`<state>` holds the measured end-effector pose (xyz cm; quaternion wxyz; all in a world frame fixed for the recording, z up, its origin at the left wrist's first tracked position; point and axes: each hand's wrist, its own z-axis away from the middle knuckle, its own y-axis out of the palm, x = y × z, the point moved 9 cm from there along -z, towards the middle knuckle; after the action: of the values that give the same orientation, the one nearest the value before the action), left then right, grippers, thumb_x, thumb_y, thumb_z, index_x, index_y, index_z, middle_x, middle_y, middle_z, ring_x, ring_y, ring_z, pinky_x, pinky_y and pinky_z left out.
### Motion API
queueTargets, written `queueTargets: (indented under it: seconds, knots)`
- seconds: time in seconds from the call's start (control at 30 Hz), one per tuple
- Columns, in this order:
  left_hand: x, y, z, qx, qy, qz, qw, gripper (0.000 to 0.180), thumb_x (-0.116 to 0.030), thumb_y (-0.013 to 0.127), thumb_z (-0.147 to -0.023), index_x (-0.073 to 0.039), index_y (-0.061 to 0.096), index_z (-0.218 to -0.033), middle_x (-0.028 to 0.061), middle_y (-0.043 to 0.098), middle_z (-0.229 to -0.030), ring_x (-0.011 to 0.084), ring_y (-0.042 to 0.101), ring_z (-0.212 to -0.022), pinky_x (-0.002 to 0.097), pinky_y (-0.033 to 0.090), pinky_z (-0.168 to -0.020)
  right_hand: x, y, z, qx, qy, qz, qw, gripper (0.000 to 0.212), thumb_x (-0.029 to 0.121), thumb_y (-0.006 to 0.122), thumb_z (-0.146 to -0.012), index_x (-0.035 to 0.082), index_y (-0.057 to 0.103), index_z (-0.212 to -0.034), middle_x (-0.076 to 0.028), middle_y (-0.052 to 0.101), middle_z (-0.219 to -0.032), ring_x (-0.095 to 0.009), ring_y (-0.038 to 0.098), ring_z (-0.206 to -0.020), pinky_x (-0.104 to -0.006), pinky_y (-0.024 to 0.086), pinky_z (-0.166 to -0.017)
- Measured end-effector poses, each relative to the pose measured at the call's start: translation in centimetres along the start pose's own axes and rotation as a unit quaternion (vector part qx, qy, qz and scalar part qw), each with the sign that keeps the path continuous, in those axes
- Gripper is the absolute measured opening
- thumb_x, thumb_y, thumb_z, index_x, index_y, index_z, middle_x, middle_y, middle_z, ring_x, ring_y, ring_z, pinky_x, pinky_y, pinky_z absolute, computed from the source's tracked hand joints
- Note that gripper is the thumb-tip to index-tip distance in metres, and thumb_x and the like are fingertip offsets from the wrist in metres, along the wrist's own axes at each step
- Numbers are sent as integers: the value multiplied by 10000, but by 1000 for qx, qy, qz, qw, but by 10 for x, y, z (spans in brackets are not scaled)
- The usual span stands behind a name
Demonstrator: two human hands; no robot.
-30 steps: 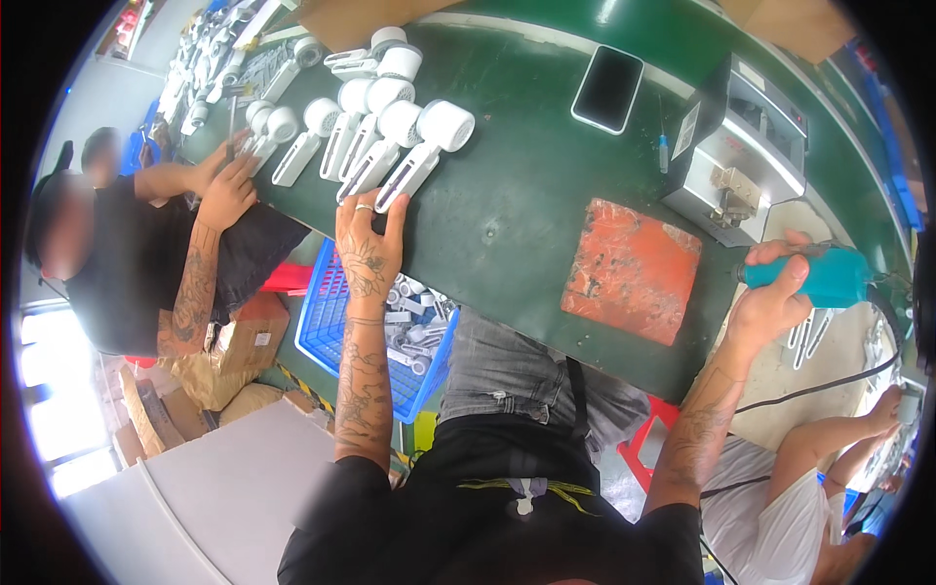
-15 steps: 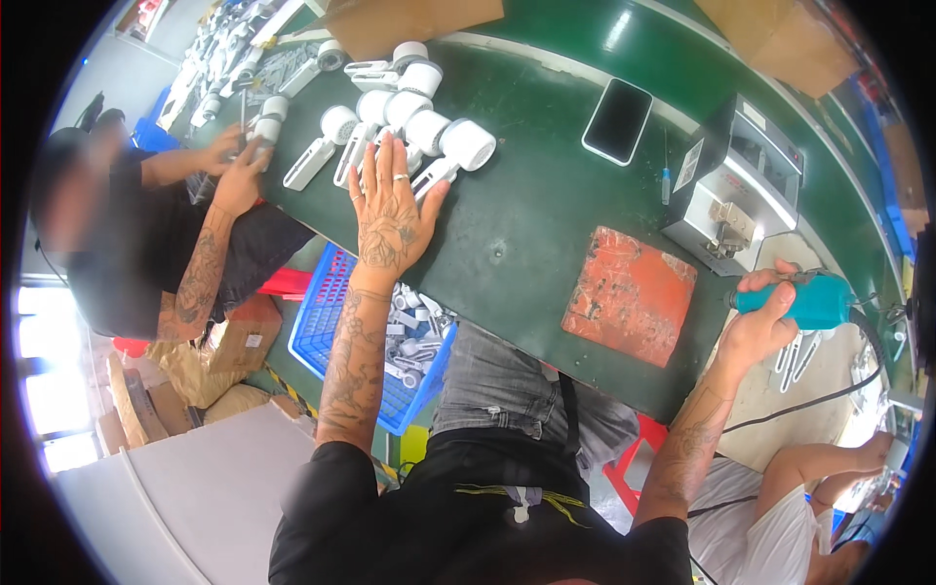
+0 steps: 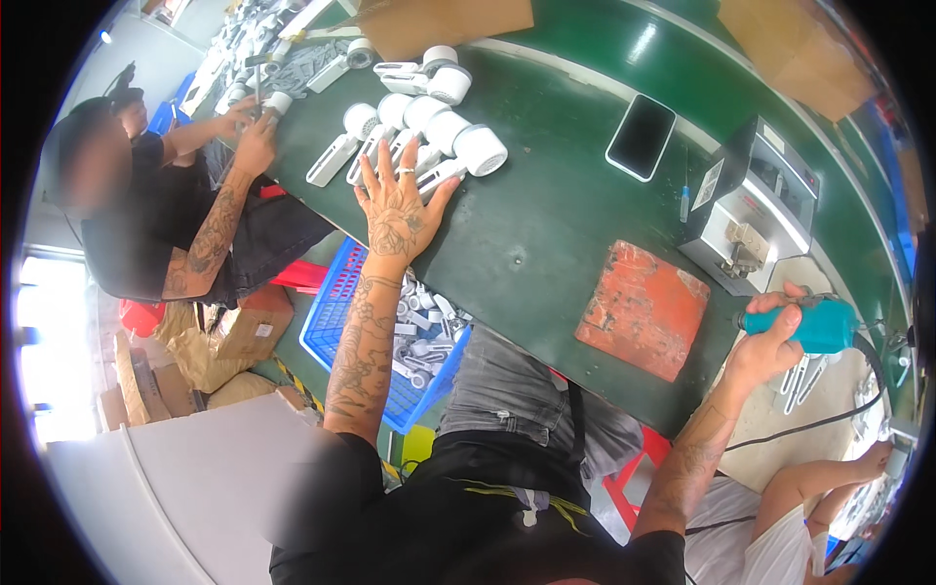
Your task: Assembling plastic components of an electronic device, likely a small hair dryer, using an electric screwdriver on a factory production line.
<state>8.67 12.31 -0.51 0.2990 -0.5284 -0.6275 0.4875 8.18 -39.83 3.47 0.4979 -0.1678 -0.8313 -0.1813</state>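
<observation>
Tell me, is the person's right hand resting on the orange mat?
No, the right hand grips a teal power tool off to the side of the orange mat.

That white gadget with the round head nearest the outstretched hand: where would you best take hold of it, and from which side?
Probably by its slim handle, from the near side. The white gadget lies flat on the green table, its bulky round head pointing away and its narrow handle pointing back toward the left hand, whose fingers already lie spread over it. The right hand is busy holding a teal power tool.
</observation>
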Motion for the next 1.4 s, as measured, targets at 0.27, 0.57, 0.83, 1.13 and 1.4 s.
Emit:
queueTargets:
  seconds: [0.27, 0.57, 0.83, 1.13, 1.4]
  knots:
    - [49, -1, -4, -24, -10, -23, 999, 826, -615, 655, -910, -201, 365, -1564, 249, 269, -1621, 564, 188, -1493, 722, 223, -1145, -1, 2, 1, 4, 11, 2, 1000, 519, 440, 630, -1015, -55, 549, -1147, -64, 581, -749, -159, 580, -701, -280, 472, -647]
    - [97, 5, -44, -52, 20, -9, 998, 788, -605, 693, -885, -170, 469, -1502, 242, 352, -1582, 536, 258, -1476, 666, 269, -1155, 2, -5, 1, -2, -6, 47, 999, 516, 464, 585, -1033, -47, 595, -1101, -57, 614, -767, -144, 589, -694, -265, 446, -613]
    - [55, -59, -48, -173, 131, -62, 974, 579, -347, 735, -947, 1, 582, -1383, 226, 595, -1387, 391, 541, -1306, 482, 411, -1116, 5, 21, -1, 73, 46, 70, 994, 349, 267, 602, -1026, -22, 602, -1222, -89, 719, -933, -159, 663, -866, -319, 510, -807]
    - [-375, -74, 92, 249, 306, 507, 767, 238, -215, 733, -930, -44, 675, -1086, 108, 722, -901, 220, 697, -779, 348, 560, -734, 63, -55, 51, 25, 58, 29, 998, 474, 351, 622, -1014, -47, 567, -1265, -75, 653, -889, -166, 634, -819, -301, 488, -701]
    - [-548, 27, 137, 357, 308, 338, 815, 708, -576, 677, -892, 57, 621, -1206, 239, 692, -1110, 384, 666, -1079, 466, 531, -944, 98, -120, 89, -71, 61, 38, 995, 530, 369, 720, -941, -64, 604, -1223, -68, 645, -828, -139, 596, -770, -278, 438, -686]
